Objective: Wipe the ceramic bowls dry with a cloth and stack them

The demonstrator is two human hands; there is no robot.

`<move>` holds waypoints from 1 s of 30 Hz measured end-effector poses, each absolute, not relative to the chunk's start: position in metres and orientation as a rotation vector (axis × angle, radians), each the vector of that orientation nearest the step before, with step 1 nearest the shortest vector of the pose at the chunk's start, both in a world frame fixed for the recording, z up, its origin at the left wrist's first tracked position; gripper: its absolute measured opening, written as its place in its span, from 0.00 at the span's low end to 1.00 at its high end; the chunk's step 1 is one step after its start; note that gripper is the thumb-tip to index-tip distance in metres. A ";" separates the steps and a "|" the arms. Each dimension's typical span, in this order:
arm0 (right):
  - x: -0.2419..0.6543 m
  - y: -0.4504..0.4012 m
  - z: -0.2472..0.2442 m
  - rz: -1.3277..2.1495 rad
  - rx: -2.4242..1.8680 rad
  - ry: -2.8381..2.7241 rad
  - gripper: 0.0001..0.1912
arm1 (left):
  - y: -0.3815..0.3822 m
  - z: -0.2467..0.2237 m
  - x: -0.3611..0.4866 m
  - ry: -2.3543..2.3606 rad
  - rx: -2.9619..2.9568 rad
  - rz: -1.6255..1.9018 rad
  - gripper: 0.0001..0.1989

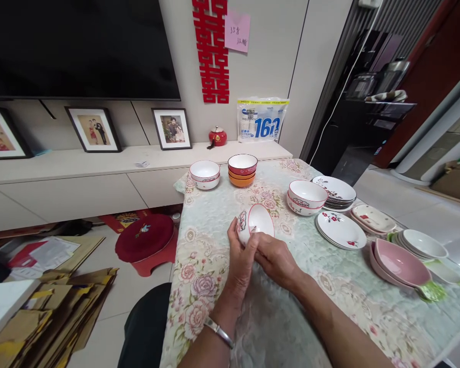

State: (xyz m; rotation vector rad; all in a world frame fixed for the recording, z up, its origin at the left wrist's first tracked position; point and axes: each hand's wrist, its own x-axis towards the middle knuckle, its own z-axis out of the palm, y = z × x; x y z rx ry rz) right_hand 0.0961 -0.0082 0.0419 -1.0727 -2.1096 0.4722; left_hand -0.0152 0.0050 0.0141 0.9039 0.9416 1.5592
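Both of my hands hold a small white bowl (257,221) with a red pattern, tilted on its side above the floral tablecloth (214,266). My left hand (240,260) grips the bowl's outer wall from below and wears a silver bracelet at the wrist. My right hand (273,259) touches the rim and reaches toward the inside. Beyond them stand two stacked white bowls (204,174), a stack of red and orange bowls (242,169) and another stack of white patterned bowls (306,197).
To the right lie flower plates (340,230), a plate stack (335,190), an oval dish (373,217), pink leaf-shaped dishes (400,263) and white bowls (423,244). A red stool (147,240) and flattened cardboard (61,312) sit on the floor at left. A cabinet stands behind.
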 end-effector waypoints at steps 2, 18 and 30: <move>0.093 -0.010 0.043 0.583 -1.050 -1.928 0.07 | 0.003 0.017 -0.013 0.919 0.987 1.564 0.40; 0.100 -0.006 0.045 0.229 -1.181 -2.334 0.19 | 0.005 0.019 -0.018 0.863 0.829 1.525 0.33; 0.093 -0.009 0.046 0.673 -0.953 -2.019 0.24 | 0.003 0.019 -0.019 0.898 0.891 1.477 0.36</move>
